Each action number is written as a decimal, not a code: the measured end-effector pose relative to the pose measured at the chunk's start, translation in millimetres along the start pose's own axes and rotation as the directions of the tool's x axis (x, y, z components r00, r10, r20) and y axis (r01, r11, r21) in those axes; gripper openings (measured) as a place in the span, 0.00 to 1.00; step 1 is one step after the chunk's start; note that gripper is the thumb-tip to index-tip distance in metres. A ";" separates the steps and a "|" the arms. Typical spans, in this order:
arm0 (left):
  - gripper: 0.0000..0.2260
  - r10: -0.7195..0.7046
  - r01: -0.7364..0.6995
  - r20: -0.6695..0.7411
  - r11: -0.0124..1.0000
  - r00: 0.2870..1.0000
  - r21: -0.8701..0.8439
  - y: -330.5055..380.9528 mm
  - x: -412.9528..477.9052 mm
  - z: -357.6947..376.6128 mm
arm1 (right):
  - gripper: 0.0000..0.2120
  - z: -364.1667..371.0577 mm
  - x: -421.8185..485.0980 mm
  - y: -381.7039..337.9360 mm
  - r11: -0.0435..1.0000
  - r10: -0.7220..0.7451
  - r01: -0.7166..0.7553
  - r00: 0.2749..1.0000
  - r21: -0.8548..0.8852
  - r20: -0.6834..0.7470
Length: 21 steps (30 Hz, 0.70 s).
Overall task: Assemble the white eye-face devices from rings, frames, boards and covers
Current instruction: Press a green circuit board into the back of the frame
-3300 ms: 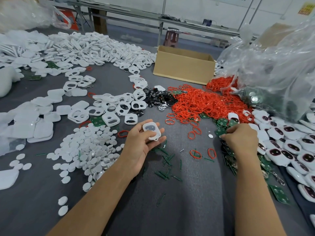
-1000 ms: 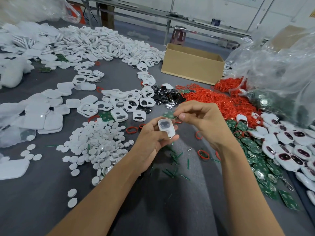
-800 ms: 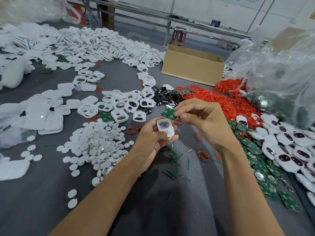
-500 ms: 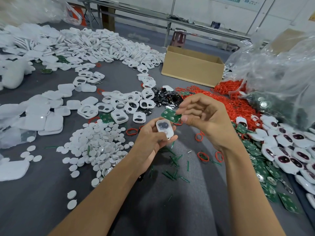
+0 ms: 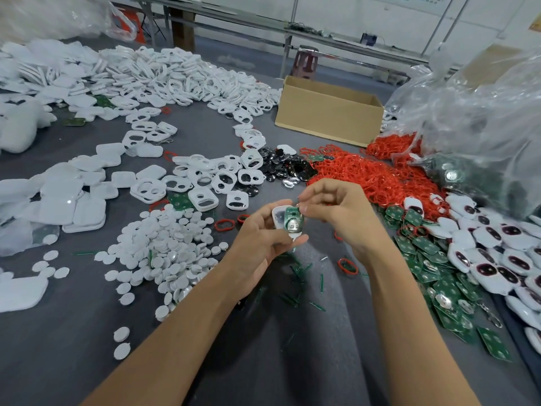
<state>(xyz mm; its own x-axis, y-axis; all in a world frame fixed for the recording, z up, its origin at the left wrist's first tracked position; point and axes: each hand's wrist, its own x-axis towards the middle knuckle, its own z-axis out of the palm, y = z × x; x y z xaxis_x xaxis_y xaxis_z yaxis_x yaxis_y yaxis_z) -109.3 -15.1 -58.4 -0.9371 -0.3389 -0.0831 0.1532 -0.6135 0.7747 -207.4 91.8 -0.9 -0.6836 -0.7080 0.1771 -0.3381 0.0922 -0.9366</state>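
Left hand (image 5: 260, 238) grips the white frame (image 5: 278, 215), right hand (image 5: 336, 209) pinches the green board (image 5: 292, 219) into it; a crooked push could jam or drop it.

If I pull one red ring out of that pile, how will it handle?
Probably floppy: loops in the red ring pile lie squashed into uneven ovals. Likely very light, being thin. They interlace densely, so one may drag neighbours along.
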 end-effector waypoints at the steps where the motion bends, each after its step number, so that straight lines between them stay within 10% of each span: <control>1: 0.23 -0.002 0.002 0.005 1.000 1.000 0.009 0.4 0.0 0.3 | 0.10 1.5 0.6 1.6 1.000 0.022 -0.022 1.000 -0.004 -0.012; 21: 0.20 0.017 -0.018 0.022 0.999 1.000 0.034 -0.1 -1.3 -0.5 | 0.08 12.8 1.5 7.2 0.953 -0.141 0.120 0.989 -0.279 -0.055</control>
<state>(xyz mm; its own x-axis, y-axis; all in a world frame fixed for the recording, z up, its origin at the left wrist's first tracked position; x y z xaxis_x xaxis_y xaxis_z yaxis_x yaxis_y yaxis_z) -107.9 -15.0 -58.6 -0.9411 -0.3335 -0.0555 0.1594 -0.5824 0.7971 -202.6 82.5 -11.2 -0.6636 -0.6745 0.3235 -0.5845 0.1977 -0.7869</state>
